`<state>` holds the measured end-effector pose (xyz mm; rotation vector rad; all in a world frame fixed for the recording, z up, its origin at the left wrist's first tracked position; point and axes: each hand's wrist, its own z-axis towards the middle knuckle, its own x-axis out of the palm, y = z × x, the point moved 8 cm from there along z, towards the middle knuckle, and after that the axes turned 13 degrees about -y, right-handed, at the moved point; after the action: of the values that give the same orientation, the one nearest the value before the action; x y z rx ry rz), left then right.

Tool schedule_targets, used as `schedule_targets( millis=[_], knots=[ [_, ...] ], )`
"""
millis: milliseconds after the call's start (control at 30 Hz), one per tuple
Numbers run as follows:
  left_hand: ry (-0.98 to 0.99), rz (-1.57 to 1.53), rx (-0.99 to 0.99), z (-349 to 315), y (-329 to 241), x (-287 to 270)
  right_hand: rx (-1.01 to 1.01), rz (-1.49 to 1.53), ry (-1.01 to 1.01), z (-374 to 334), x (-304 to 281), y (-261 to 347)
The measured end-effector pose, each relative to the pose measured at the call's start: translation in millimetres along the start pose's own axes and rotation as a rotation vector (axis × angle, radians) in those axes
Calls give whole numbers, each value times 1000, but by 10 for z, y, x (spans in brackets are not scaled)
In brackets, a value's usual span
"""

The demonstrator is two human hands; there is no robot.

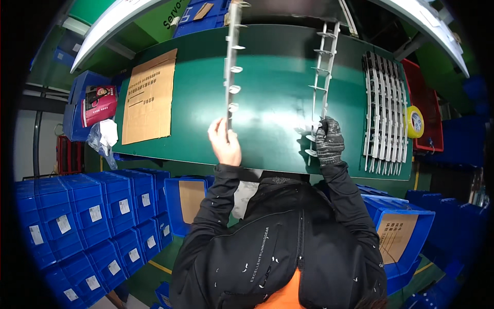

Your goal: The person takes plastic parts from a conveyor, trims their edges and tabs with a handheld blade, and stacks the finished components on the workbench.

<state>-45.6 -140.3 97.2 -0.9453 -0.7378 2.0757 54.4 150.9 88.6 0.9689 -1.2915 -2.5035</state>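
Note:
My bare left hand grips the near end of a long, narrow metal strip with small tabs along one side. That strip stretches away from me and is a little blurred. In a dark knitted glove, my right hand is closed on the near part of a ladder-like metal strip with short crosspieces. Both strips extend over the green tabletop, side by side and apart. To the right of my gloved hand, several similar metal strips lie in a row on the table.
A flat cardboard sheet lies at the table's left. Yellow tape and a red bin are at the right edge. Stacked blue crates stand at lower left, and a blue crate with cardboard at lower right.

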Motion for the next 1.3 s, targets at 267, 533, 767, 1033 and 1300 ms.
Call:
schedule_targets(
  millis=[267, 533, 767, 1033, 1300],
  knots=[
    [823, -463, -974, -718, 8, 1296, 382, 17, 289, -337, 198, -1227],
    [937, -756, -1108, -613, -655, 1012, 615, 681, 483, -276, -109, 224],
    [965, -855, -1166, -787, -826, 961, 455, 593, 454, -377, -284, 309],
    [864, -582, -884, -607, -548, 923, 806, 678, 346, -437, -282, 15],
    [484, 671, 223, -197, 334, 699, 587, 471, 249, -360, -324, -183]
  ],
)
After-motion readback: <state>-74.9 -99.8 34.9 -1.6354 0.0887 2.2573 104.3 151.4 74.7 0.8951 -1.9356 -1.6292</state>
